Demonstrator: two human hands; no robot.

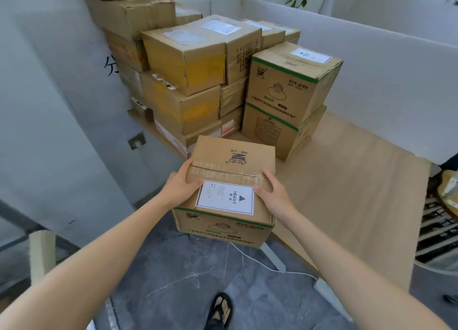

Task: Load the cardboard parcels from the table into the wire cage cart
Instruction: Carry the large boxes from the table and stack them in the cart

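Note:
A cardboard parcel [230, 171] with a white HEAVY label and a green stripe hangs past the near edge of the wooden table [347, 180], over the floor. My left hand [182, 180] grips its left side, thumb on the top. On the opposite side my right hand [271, 193] grips it, thumb beside the label. Behind it, several more cardboard parcels are stacked on the table, among them two green-striped boxes [290, 91] and yellow-taped boxes [188, 56]. At the far right edge a bit of wire cage cart [436, 235] shows.
A grey wall [49, 106] with a socket stands to the left. White partitions [371, 64] border the table at the back. A white cable and the table's white leg [272, 255] lie on the dark floor. My sandalled foot [220, 310] is below.

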